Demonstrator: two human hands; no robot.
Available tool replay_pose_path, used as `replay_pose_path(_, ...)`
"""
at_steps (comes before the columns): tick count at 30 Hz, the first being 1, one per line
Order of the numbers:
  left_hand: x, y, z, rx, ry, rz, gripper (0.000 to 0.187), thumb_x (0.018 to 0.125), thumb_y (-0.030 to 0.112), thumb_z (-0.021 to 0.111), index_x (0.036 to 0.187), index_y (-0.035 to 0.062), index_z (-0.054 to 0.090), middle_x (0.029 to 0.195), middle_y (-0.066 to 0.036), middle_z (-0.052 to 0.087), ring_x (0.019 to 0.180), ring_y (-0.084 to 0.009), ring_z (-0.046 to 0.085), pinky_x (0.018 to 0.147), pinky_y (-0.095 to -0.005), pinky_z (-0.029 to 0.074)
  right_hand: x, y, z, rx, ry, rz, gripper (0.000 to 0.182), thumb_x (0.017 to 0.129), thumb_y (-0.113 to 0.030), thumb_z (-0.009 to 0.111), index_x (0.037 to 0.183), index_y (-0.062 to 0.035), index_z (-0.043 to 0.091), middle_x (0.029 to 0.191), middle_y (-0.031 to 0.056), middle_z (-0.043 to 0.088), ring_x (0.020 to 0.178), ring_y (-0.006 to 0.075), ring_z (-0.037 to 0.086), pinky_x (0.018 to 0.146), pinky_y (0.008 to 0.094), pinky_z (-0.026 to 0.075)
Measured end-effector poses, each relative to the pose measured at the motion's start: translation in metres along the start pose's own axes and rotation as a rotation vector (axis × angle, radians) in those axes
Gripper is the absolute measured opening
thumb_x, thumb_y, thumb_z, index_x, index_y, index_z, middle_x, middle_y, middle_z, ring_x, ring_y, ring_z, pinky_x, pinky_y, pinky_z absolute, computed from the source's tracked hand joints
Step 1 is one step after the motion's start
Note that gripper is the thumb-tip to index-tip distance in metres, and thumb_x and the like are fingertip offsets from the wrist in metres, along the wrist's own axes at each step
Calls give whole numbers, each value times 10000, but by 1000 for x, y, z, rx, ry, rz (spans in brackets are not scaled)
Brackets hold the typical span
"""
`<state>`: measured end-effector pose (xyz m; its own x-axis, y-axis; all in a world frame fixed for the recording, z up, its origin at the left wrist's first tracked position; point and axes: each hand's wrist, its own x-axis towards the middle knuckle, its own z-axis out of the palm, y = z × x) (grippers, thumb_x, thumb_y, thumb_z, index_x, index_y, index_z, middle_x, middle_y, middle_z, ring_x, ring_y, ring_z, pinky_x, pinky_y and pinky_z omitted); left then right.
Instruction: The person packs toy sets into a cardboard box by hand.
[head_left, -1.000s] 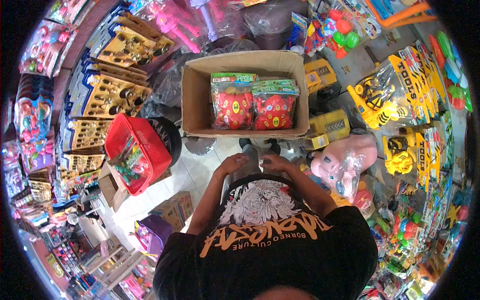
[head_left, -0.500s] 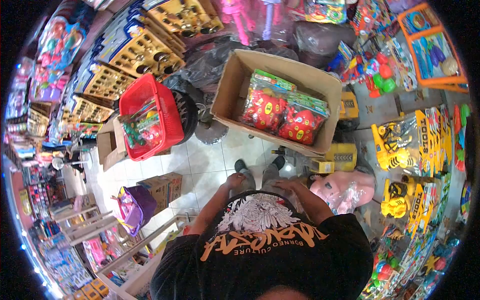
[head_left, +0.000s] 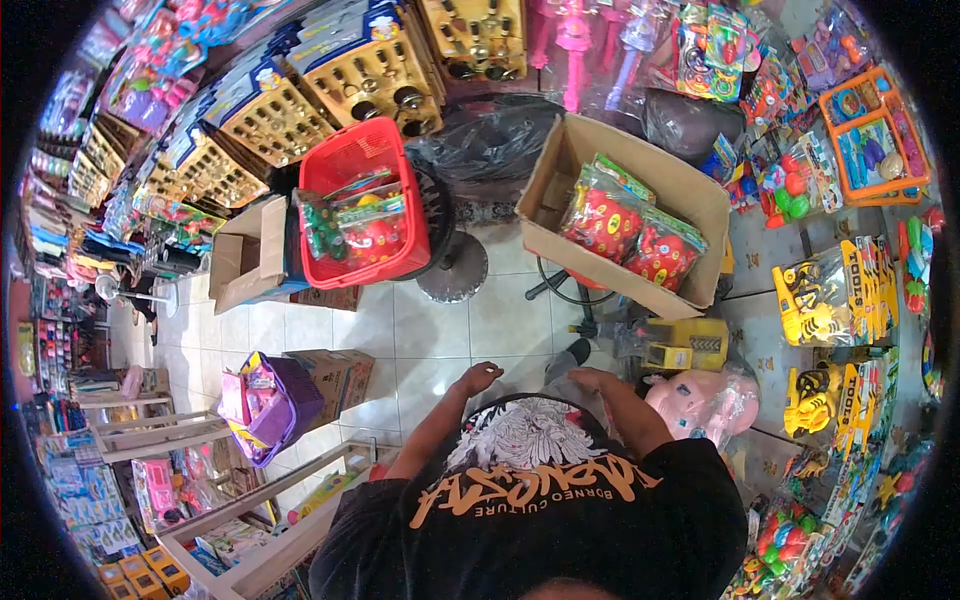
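My left hand (head_left: 481,378) hangs over the tiled floor in front of my body, empty, its fingers loosely bent and not gripping. My right hand (head_left: 590,380) is beside my right thigh, fingers loosely extended, with nothing visible in it. Beyond my hands, an open cardboard box (head_left: 625,285) holds bagged red toys (head_left: 602,222) with green header cards. To the left, a red plastic basket (head_left: 413,225) on a stool holds bagged red and green toys (head_left: 372,238). Neither hand touches the box or the basket.
An open carton (head_left: 232,272) stands left of the basket. A purple basket (head_left: 295,408) is at the left, beside another carton (head_left: 345,385). Yellow toy vehicles (head_left: 690,343) and a pink wrapped toy (head_left: 705,400) lie right of my legs. A round stand base (head_left: 452,268) is ahead.
The view has turned left, so the box and the red basket appear further right. My left hand has come away from my thigh. One foot has left the view.
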<state>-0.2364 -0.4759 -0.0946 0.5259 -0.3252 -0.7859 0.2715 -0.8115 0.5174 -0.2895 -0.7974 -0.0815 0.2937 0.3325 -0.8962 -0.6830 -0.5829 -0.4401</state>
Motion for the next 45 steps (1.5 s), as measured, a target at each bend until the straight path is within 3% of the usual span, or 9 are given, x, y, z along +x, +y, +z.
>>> replay_pose_path(6, -32, -104, -1, 183, -51, 216, 552, 814, 512, 497, 1117, 62, 602, 1178, -193, 560, 1116, -328, 517, 961, -376, 393, 122, 28, 92, -245, 211, -209, 488, 852, -439, 473, 1165, -79, 573, 1193, 124, 562, 1105, 225, 505, 897, 363, 427)
replay_pose_path(10, -44, -179, 21, -46, -27, -23, 601, 802, 532, 482, 1139, 47, 593, 1206, -202, 541, 1142, -332, 498, 976, -378, 380, 117, -22, 116, -476, 212, -157, 463, 836, -420, 508, 1077, -42, 621, 1059, 132, 631, 991, 224, 574, 873, 349, 435)
replay_pose_path(12, -74, -183, 16, -160, 50, -57, 605, 798, 527, 497, 1139, 36, 590, 1170, -211, 562, 1118, -333, 518, 966, -369, 389, 97, -47, 111, -359, 277, -394, 442, 821, -410, 530, 1034, -40, 643, 995, 120, 654, 917, 226, 601, 842, 336, 448)
replay_pose_path(22, -94, -225, 49, -699, 267, 60, 475, 816, 389, 583, 1082, -4, 607, 1022, -146, 641, 958, -228, 585, 876, -321, 431, 128, -145, 132, -462, 227, -222, 485, 756, -435, 563, 1011, -30, 643, 1012, 173, 641, 966, 261, 603, 840, 347, 457)
replay_pose_path(26, -82, -241, 40, -809, 343, 26, 510, 804, 437, 564, 1072, 6, 613, 893, -121, 644, 865, -202, 593, 697, -325, 481, 119, -195, 136, -522, -43, -191, 566, 827, -449, 561, 1228, -52, 523, 1229, 123, 538, 1152, 215, 480, 959, 304, 369)
replay_pose_path(32, -108, -207, -82, -1131, 561, -106, 526, 841, 479, 514, 1146, 52, 544, 1034, -65, 600, 845, -179, 582, 653, -309, 447, 61, -320, 118, 73, -327, -395, 560, 925, -410, 447, 1337, -38, 379, 1344, 101, 429, 1244, 220, 399, 1003, 375, 329)
replay_pose_path(36, -126, -164, -205, -1132, 739, 114, 368, 910, 382, 474, 1136, 99, 539, 1048, -39, 589, 920, -176, 571, 758, -336, 446, 18, -425, 94, 155, -523, -648, 555, 932, -404, 440, 1341, -36, 369, 1357, 95, 411, 1252, 229, 392, 1007, 387, 327)
replay_pose_path(41, -147, -90, -337, -1022, 937, 349, 366, 920, 354, 489, 1144, 69, 539, 994, -27, 596, 868, -135, 577, 724, -260, 445, 14, -522, 69, 215, -251, -983, 475, 911, -373, 501, 1268, -65, 451, 1272, 82, 486, 1166, 210, 481, 920, 336, 405)
replay_pose_path(45, -117, -65, -400, -844, 1043, 529, 347, 907, 256, 540, 1146, 4, 546, 959, -61, 623, 807, -136, 589, 691, -223, 458, 50, -553, 57, 385, 9, -906, 416, 929, -334, 481, 1242, -61, 464, 1249, 113, 488, 1128, 216, 500, 895, 349, 430)
